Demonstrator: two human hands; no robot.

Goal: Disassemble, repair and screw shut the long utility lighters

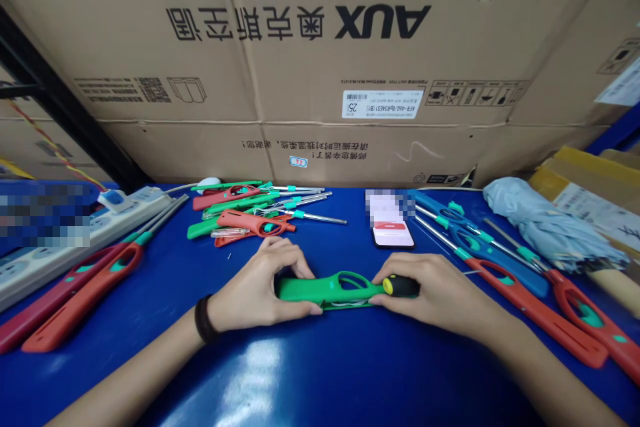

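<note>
A green gas lighter casing [320,288] lies level in front of me, with a finger loop on its upper side and a pale wire showing along its lower edge. My left hand [273,283] grips its wide end, the thumb along the near edge and the fingers behind. At the narrow end, the thumb and fingertips of my right hand [425,287] touch the casing. That same hand holds a screwdriver [403,286] with a short black and yellow handle; its shaft is hidden from me.
Green and red lighter parts [250,213] with metal tubes lie behind my left hand. Red lighters [90,293] and a power strip [105,230] sit left. A phone [393,230], more lighters [535,307] and a folded umbrella [545,223] are right. A large cardboard box [300,73] backs the table.
</note>
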